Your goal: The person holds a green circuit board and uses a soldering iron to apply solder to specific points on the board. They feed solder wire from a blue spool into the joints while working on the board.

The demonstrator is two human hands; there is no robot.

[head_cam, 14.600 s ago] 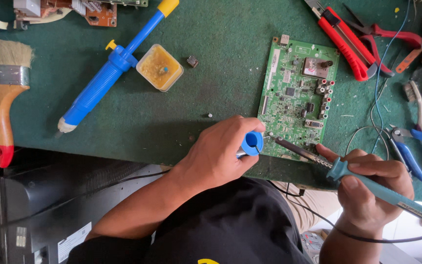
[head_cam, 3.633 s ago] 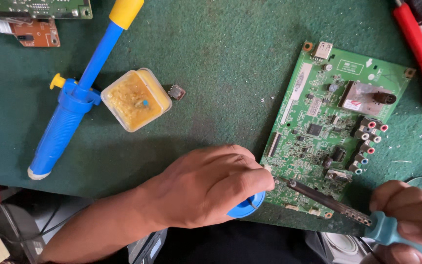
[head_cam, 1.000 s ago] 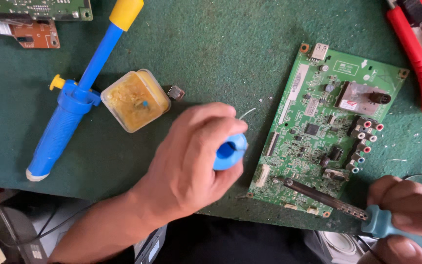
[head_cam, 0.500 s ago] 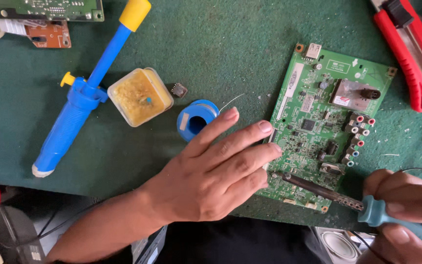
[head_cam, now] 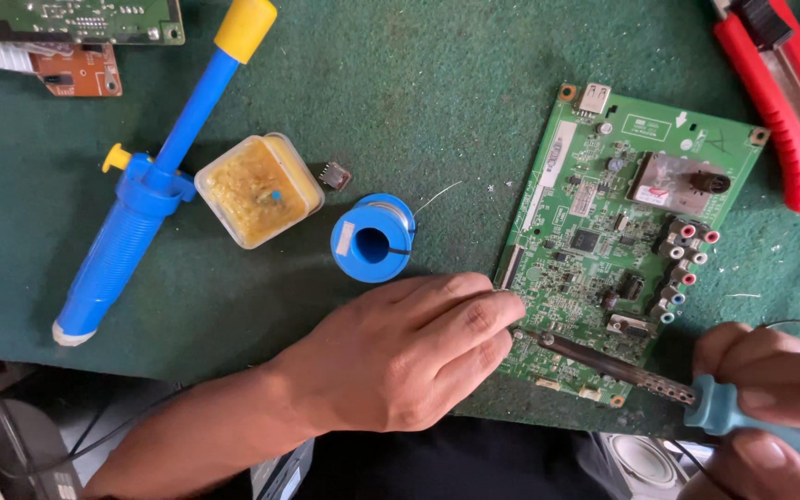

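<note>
Two hands low in my view. Left hand (head_cam: 409, 356) flat, fingers loosely spread, tips touching circuit board (head_cam: 622, 231) edge, holding nothing. Right hand (head_cam: 770, 389) grips soldering iron (head_cam: 622, 370), tip over board's lower edge. Solder spool (head_cam: 372, 237), yellow tub (head_cam: 256, 190), blue pump (head_cam: 155, 181) left of board on green mat (head_cam: 400, 93); red cutter (head_cam: 784, 102) right.

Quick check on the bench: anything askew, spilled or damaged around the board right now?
Nothing looks spilled or broken. The green circuit board lies slightly skewed on the mat, steadied by the left hand. The solder spool lies on its side, a loose wire end sticking out. The right hand holds the soldering iron over the board.
</note>
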